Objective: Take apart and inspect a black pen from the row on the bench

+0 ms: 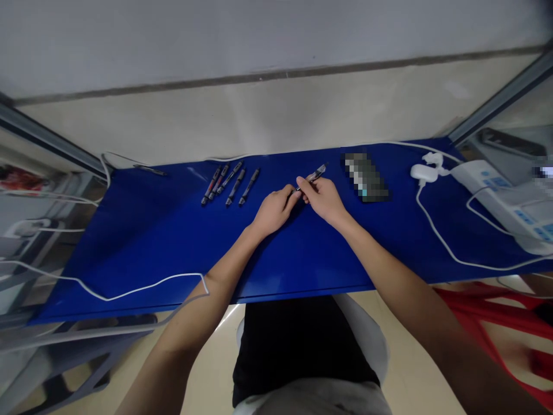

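Both my hands meet at the middle of a blue table top (142,242). My right hand (323,198) pinches a dark pen (314,174) whose tip points up and to the right. My left hand (273,211) is closed, with its fingertips touching the pen's near end beside the right hand's fingers. Several more pens (228,184) lie in a row on the table to the left of my hands.
A blurred-out flat object (366,176) lies right of my hands. White cables (436,230) and a white charger (423,172) run to a power strip (507,202) at the far right. Another white cable (142,286) crosses the near left edge. One thin dark item (150,169) lies far left.
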